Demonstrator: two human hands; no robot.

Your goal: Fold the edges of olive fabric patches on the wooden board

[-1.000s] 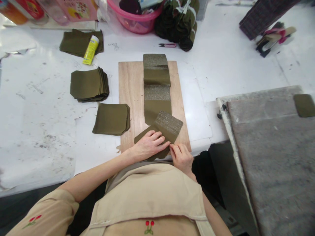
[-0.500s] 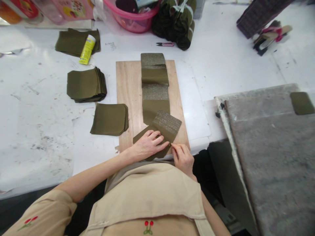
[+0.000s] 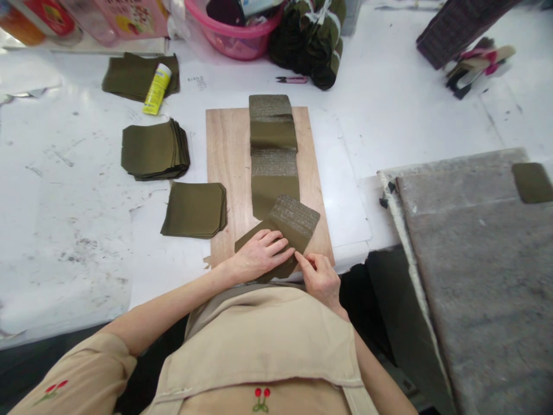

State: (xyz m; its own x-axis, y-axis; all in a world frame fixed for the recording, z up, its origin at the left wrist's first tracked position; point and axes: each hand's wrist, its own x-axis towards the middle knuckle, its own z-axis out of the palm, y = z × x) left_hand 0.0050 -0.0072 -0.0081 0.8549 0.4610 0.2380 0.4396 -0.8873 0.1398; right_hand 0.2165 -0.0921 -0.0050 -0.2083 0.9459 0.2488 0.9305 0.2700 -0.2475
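Observation:
An olive fabric piece [image 3: 289, 222] with a textured grey-green band lies tilted at the near end of a wooden board [image 3: 228, 167]. My left hand [image 3: 261, 253] rests flat on it, fingers stretched out. My right hand [image 3: 317, 276] pinches the piece's near right edge beside my left fingertips. Beyond, a row of overlapping olive pieces [image 3: 274, 153] runs up the middle of the board.
Left of the board sit three stacks of olive pieces [image 3: 195, 208] [image 3: 153, 150] [image 3: 133, 75], the farthest with a yellow glue bottle [image 3: 158, 87] on it. A pink basin [image 3: 235, 31], dark fabric bundle [image 3: 311, 40] and small scissors [image 3: 291, 79] stand behind. A grey padded surface [image 3: 475, 271] lies right.
My right hand's fingers have shifted slightly left along the piece's edge toward my left fingertips. The left hand and the piece stay put.

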